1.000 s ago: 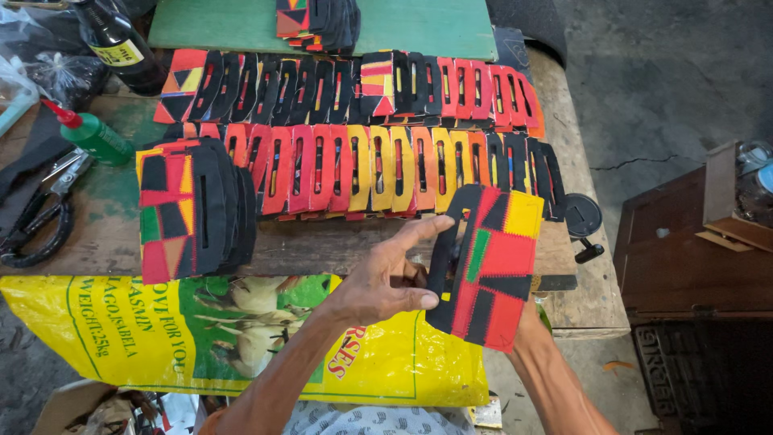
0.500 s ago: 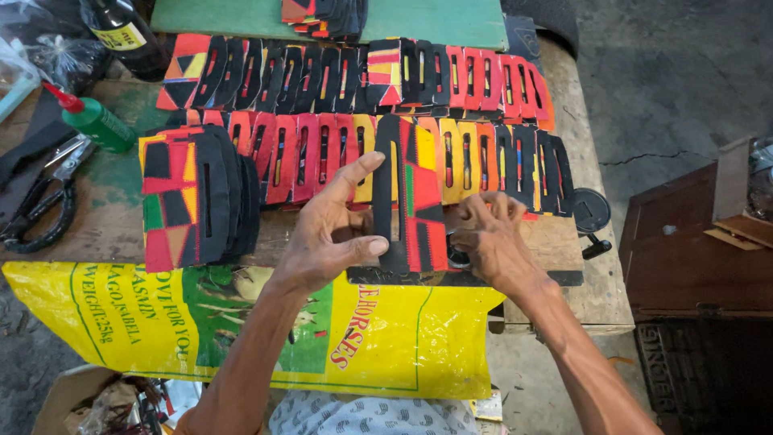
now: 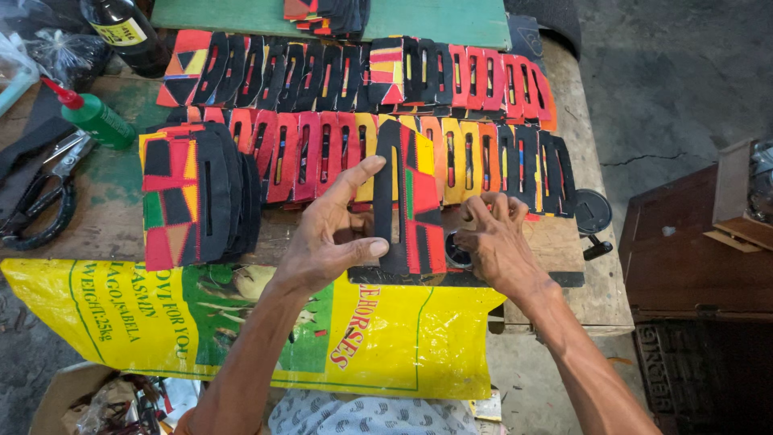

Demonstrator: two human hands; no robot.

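Two hands work on one slotted patchwork piece (image 3: 407, 201) that lies on the wooden table (image 3: 97, 225), with its long axis pointing away from the person. The left hand (image 3: 326, 234) pinches its black left edge between thumb and fingers. The right hand (image 3: 495, 242) rests with curled fingers just beside its right lower edge, in front of two rows of similar pieces (image 3: 483, 153).

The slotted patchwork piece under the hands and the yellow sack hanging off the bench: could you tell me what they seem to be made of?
The patchwork piece, held by the left hand and right hand, looks like matte fabric or thin foam: red, yellow, green and black patches joined in seams, stitching likely. The yellow sack looks like woven plastic: glossy, creased, with printed pictures.
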